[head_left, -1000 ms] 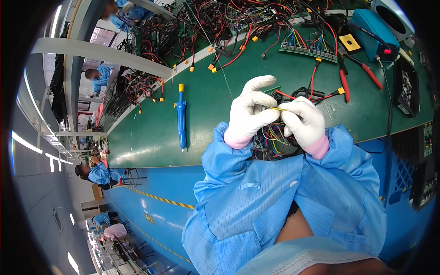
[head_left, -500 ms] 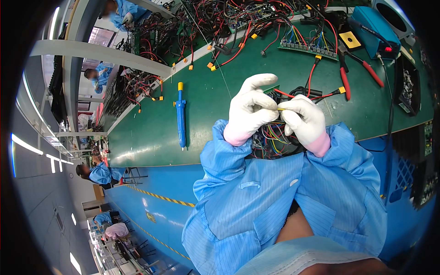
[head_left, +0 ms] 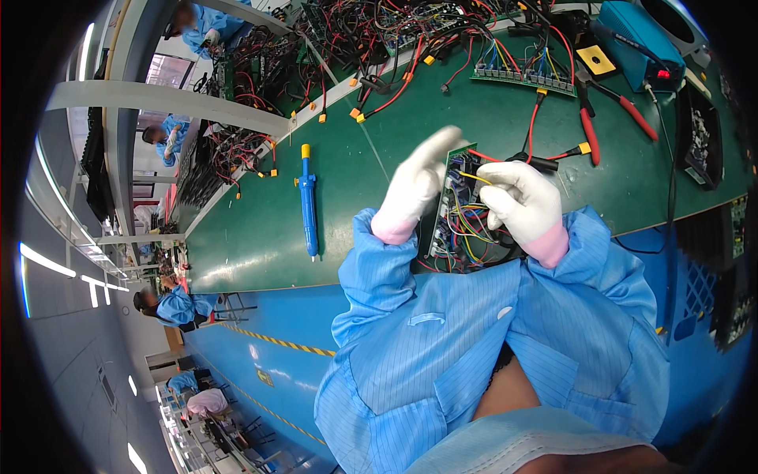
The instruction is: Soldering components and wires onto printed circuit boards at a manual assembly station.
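Close to my body, at the table's near edge, a green circuit board [head_left: 448,207] is tilted up, crowded with parts and coloured wires. My right hand [head_left: 523,204], in a white glove, pinches a thin yellow wire [head_left: 472,177] between thumb and forefinger over the board. The wire's other end leads toward the board's components. On the board's left side is my gloved left hand [head_left: 412,188], its fingers stretched out and somewhat blurred. It is close to the board's edge; whether it touches is unclear. Red and black leads with a yellow connector [head_left: 584,148] extend right, behind my right hand.
A blue desoldering pump [head_left: 309,207] lies left on the green table [head_left: 260,229]. Red-handled pliers [head_left: 592,141], a teal soldering station [head_left: 638,51] and a black parts tray [head_left: 699,144] are at right. Another wired board [head_left: 525,80] lies behind, near heaped wired boards [head_left: 268,59].
My left hand has let go of the yellow wire and moved left, its fingers straightening. The board's face now shows between my hands. My right hand keeps its pinch on the wire.
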